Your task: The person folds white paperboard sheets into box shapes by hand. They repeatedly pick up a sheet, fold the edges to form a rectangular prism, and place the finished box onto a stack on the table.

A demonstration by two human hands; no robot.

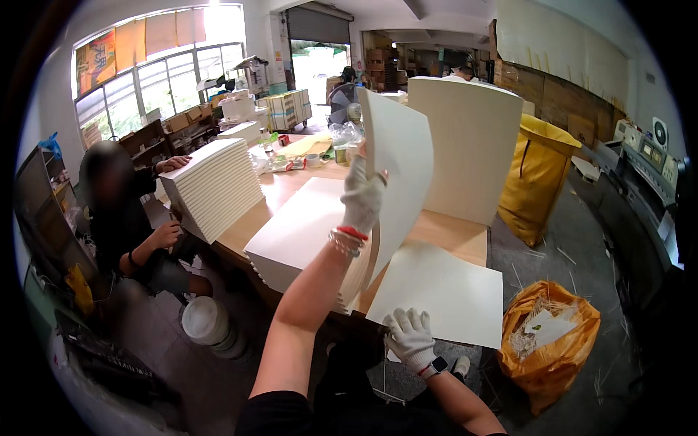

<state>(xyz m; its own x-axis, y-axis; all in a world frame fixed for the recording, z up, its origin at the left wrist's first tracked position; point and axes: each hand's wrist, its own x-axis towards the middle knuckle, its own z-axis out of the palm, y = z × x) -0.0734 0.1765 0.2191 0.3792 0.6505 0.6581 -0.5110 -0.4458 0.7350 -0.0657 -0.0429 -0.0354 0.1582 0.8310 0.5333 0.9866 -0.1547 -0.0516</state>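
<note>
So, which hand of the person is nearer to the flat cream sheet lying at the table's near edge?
The right hand. It rests on the lower edge of the flat sheet. The left hand is raised above the table, gripping a curved sheet held upright, apart from the flat one.

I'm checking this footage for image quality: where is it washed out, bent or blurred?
Head view: the window at upper left is blown out by daylight, as is the open doorway; fisheye bending curves the wall and window frame toward a black rim; the seated person's face is blurred; the left hand gripping the raised sheet and the right hand on the flat sheet look sharp.
</note>
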